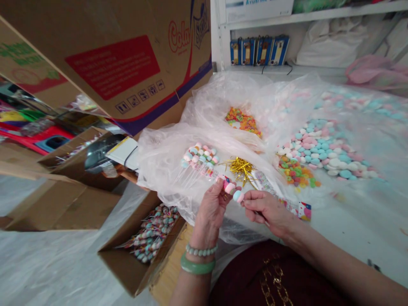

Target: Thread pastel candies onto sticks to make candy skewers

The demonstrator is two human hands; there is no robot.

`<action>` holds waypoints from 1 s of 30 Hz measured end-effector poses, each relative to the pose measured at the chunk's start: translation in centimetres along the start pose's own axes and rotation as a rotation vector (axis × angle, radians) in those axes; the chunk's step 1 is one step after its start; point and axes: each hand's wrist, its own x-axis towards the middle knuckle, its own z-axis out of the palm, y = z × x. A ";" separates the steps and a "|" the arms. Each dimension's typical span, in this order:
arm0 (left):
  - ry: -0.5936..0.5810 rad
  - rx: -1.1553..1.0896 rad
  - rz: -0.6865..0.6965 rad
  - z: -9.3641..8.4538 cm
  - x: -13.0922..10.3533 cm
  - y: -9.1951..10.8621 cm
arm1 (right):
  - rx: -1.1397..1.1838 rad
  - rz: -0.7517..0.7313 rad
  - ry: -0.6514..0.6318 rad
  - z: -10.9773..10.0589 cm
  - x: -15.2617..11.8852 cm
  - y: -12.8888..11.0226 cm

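Observation:
A marshmallow skewer (230, 187) in pink, white and blue lies between my two hands, with a bright pink printed piece near its upper end. The fingers of my left hand (214, 203) are closed around its upper part. At the lower end, beside a blue and pink marshmallow, my right hand (262, 209) pinches the skewer; the exact grip point is partly hidden by the fingers. Just beyond my hands lie a bundle of finished marshmallow skewers (200, 156) and a pile of gold twist ties (241, 166). Printed wrappers (266, 182) are next to the ties.
Clear plastic sheeting (165, 144) covers much of the table. Loose marshmallows (321, 146) and ring gummies (295, 172) lie at right, more gummies (244, 121) behind. A printed card (304, 211) sits by my right wrist. Cartons stand at left, one box (123, 263) holding many skewers.

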 end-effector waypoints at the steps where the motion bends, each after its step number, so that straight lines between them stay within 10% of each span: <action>1: -0.011 -0.003 -0.029 -0.1 -0.1 0.2 | 0.121 0.039 -0.049 -0.1 -0.1 0.0; 11: -0.116 -0.227 -0.026 -0.5 -0.5 1.8 | 0.184 0.122 -0.033 -0.3 -0.4 0.3; 21: -0.118 -0.306 0.059 0.9 -0.2 0.4 | 0.924 0.521 -0.502 -1.5 0.6 1.0; 26: -0.176 -0.277 0.035 0.9 0.0 -0.4 | 0.821 0.404 -0.289 -0.9 0.7 0.7; 30: -0.149 -0.221 0.039 0.9 0.2 -0.7 | 0.088 0.061 0.077 -0.2 0.3 0.6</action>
